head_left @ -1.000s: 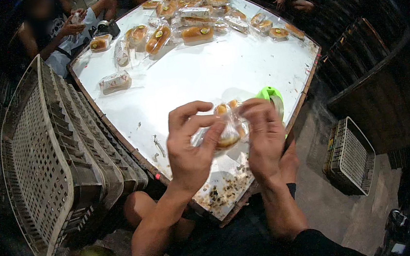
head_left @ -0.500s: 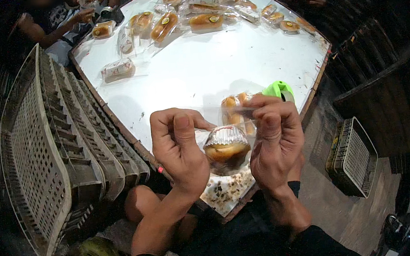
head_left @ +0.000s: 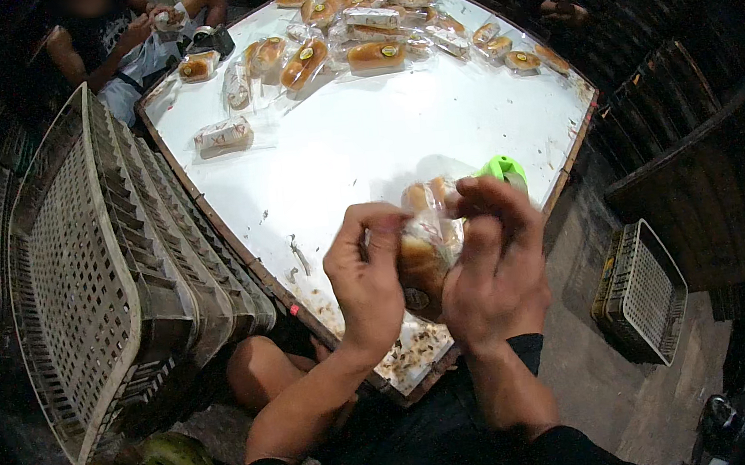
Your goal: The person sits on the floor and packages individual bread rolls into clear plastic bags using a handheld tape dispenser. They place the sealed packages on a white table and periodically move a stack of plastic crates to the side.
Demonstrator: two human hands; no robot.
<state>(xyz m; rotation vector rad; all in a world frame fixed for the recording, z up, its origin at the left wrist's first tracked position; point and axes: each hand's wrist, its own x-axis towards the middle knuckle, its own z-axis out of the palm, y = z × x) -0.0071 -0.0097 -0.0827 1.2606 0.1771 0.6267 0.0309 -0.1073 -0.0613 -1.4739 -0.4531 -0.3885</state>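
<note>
A browned bread roll (head_left: 420, 273) in a clear plastic bag is between my hands over the near corner of the white table (head_left: 324, 184). My left hand (head_left: 366, 277) is closed, its thumb and forefinger pinching the bag near the roll's top. Around the roll's other side curves my right hand (head_left: 498, 266), its raised fingers slightly blurred, the palm side against the bag. Just beyond lie more wrapped rolls (head_left: 416, 197), partly hidden by my hands. A bright green tape dispenser (head_left: 502, 168) stands behind my right fingers.
Several bagged rolls (head_left: 377, 56) are heaped at the table's far end; one wrapped roll (head_left: 224, 135) lies apart at left. Stacked plastic crates (head_left: 80, 231) flank the left edge. Another crate stack (head_left: 648, 297) is on the floor at right. People sit at the far side.
My hands have come closer together, the left moving right. The roll has turned from its pleated silver-white wrapper side to show its brown crust, and the bag is gathered at its top.
</note>
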